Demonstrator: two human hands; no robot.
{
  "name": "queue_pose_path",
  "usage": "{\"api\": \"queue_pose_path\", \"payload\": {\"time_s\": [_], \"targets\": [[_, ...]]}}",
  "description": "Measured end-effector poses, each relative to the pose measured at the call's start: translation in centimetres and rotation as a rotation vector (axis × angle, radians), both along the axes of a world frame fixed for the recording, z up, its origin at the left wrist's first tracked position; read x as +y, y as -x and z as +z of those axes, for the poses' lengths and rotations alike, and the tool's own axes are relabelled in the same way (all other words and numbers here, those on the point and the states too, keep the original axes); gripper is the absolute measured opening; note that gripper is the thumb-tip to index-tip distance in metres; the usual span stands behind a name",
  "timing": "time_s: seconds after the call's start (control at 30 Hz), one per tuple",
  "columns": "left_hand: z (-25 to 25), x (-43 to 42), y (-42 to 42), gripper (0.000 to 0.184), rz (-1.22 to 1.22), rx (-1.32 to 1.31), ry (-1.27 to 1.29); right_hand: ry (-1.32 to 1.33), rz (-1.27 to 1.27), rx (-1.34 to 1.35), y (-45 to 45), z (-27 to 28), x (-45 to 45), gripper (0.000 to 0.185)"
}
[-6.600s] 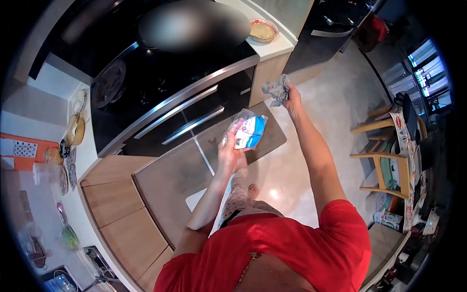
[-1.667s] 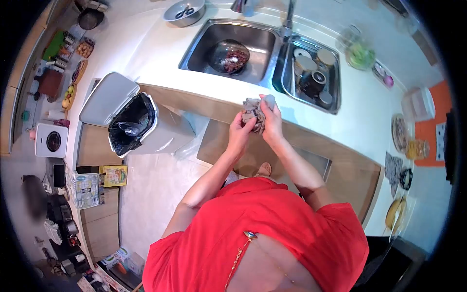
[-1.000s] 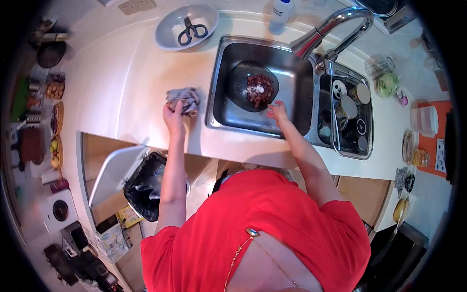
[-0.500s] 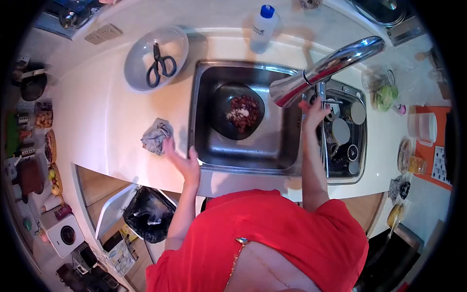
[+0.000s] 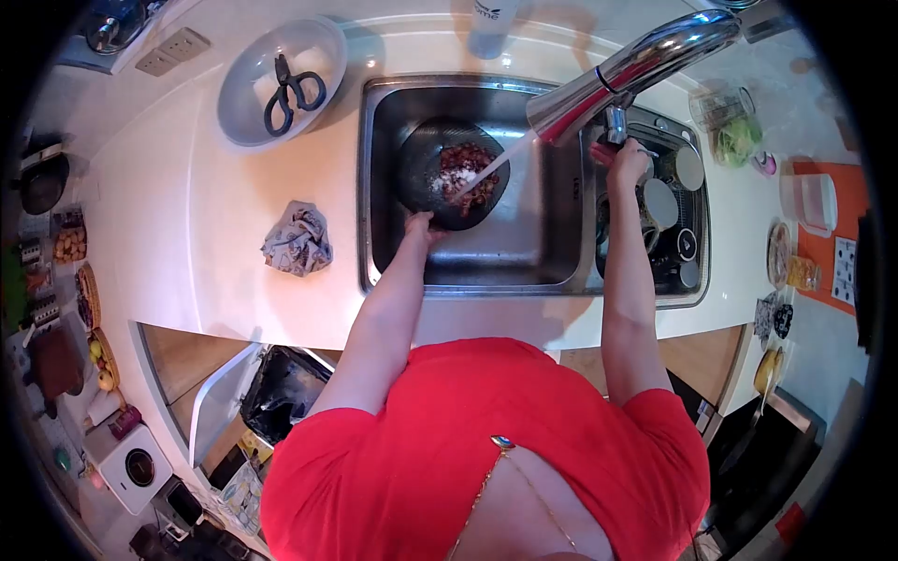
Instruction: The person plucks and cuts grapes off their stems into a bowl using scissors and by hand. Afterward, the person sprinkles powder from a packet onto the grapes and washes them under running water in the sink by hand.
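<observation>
In the steel sink [image 5: 533, 252] sits a dark bowl [image 5: 416, 168] with reddish-brown pieces [image 5: 482, 164] and white powder in it. Water from the chrome faucet [image 5: 580, 103] runs into the bowl. My left hand [image 5: 426, 227] grips the bowl's near rim; some of its fingers are hidden. My right hand [image 5: 629, 165] is at the base of the faucet, its fingers closed around the lever, which they mostly cover. A crumpled printed wrapper [image 5: 297, 239] lies on the counter to the left of the sink.
Black-handled scissors [image 5: 292, 93] lie across a pale bowl [image 5: 238, 117] at the back left. Right of the sink, a drying basin [image 5: 697, 285] holds several cups. A white bottle [image 5: 489, 28] stands behind the sink. Below the counter is an open bin [image 5: 281, 393] with a black liner.
Water now flows from the faucet. My left hand has moved from beside the crumpled wrapper to the bowl's rim. My right hand has closed at the faucet lever. The view has shifted slightly.
</observation>
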State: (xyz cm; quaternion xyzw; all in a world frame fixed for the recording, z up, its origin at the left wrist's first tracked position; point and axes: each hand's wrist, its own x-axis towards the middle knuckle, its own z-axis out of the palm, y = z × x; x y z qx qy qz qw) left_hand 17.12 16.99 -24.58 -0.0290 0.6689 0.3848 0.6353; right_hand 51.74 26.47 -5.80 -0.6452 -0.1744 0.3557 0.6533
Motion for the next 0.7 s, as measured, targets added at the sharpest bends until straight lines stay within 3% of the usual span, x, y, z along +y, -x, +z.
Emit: {"api": "queue_pose_path", "payload": {"time_s": [0.07, 0.17, 0.27, 0.33, 0.37, 0.53, 0.6, 0.7], "targets": [[-3.2, 0.7, 1.2, 0.073, 0.041, -0.256, 0.082, 0.016, -0.008, 0.021, 0.3, 0.3, -0.1, 0.025], [-1.0, 0.5, 0.5, 0.069, -0.008, -0.176, -0.041, 0.037, 0.008, 0.040, 0.8, 0.3, -0.9, 0.030], [2.3, 1.0, 0.2, 0.077, 0.044, -0.237, 0.024, 0.015, 0.087, 0.139, 0.6, -1.5, -1.3, 0.037], [5.2, 0.7, 0.8, 0.077, -0.023, -0.198, -0.009, 0.025, 0.003, 0.001, 3.6, -1.0, -2.7, 0.039], [6.6, 0.4, 1.2, 0.077, -0.084, -0.160, -0.039, 0.011, 0.135, -0.002, 3.8, -2.0, -3.5, 0.043], [13.9, -1.8, 4.0, 0.083, -0.238, -0.234, -0.231, -0.108, 0.062, -0.236, 4.5, 0.2, -5.4, 0.039], [15.9, -3.2, 5.3, 0.082, -0.320, -0.273, -0.371, -0.102, 0.173, -0.222, 3.9, 2.6, -5.4, 0.032], [19.7, -5.0, 5.1, 0.083, -0.241, -0.287, -0.407, -0.105, 0.363, -0.410, 5.0, 3.4, -6.0, 0.032]]}}
